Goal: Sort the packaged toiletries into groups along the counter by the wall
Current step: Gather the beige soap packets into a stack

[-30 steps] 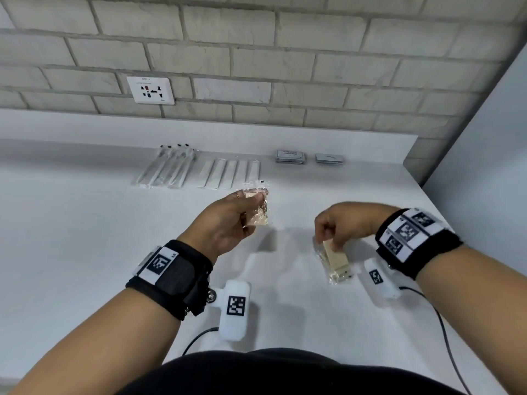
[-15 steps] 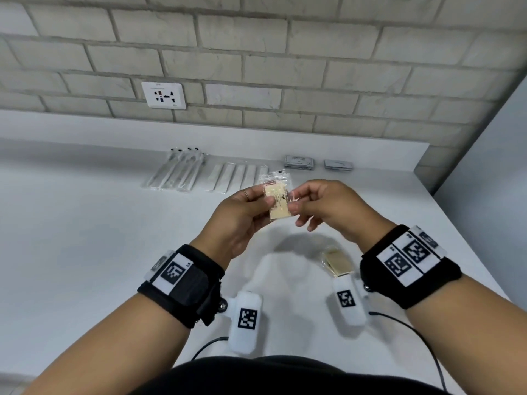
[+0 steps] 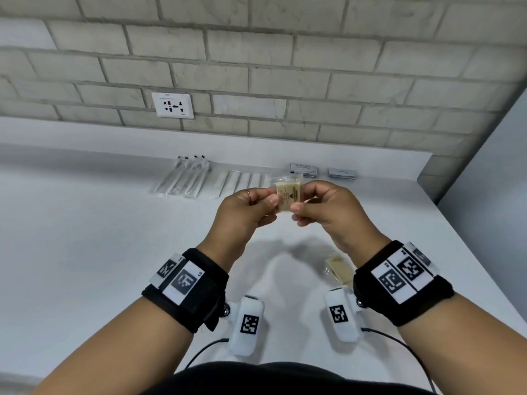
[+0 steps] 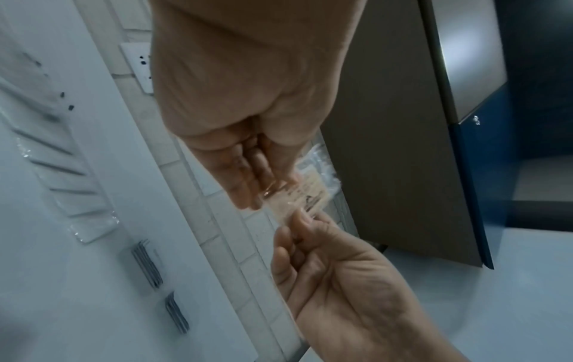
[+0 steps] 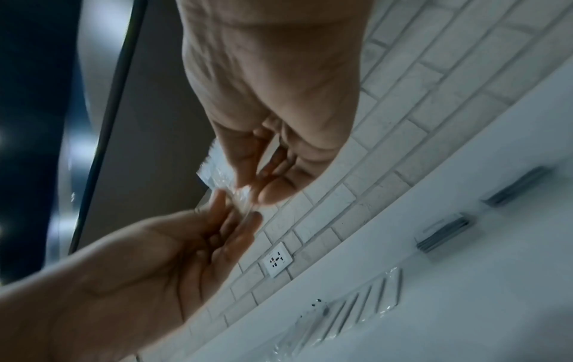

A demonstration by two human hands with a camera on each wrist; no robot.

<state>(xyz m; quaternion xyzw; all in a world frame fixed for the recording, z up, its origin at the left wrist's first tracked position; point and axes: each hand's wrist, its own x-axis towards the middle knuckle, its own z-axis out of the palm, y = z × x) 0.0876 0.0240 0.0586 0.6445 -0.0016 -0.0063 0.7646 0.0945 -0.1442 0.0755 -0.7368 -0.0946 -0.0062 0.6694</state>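
Both hands hold one small beige packet in clear wrap point(image 3: 288, 195) up above the white counter point(image 3: 85, 238). My left hand point(image 3: 251, 206) pinches its left edge and my right hand point(image 3: 322, 208) pinches its right edge. The left wrist view shows the packet point(image 4: 305, 193) between the two sets of fingertips. A second beige packet point(image 3: 339, 269) lies on the counter under my right wrist. Along the wall lie wrapped toothbrushes point(image 3: 185, 178), flat white sachets point(image 3: 239, 182) and two stacks of grey sachets point(image 3: 303, 170) point(image 3: 341, 173).
A brick wall with a white socket point(image 3: 172, 105) backs the counter. A grey side panel point(image 3: 484, 155) closes the right end. Wrist-camera cables point(image 3: 399, 346) trail near the counter's front edge.
My right hand left the second packet on the counter and came up to pinch the packet held by my left hand. Both hands have since risen slightly toward the wall.
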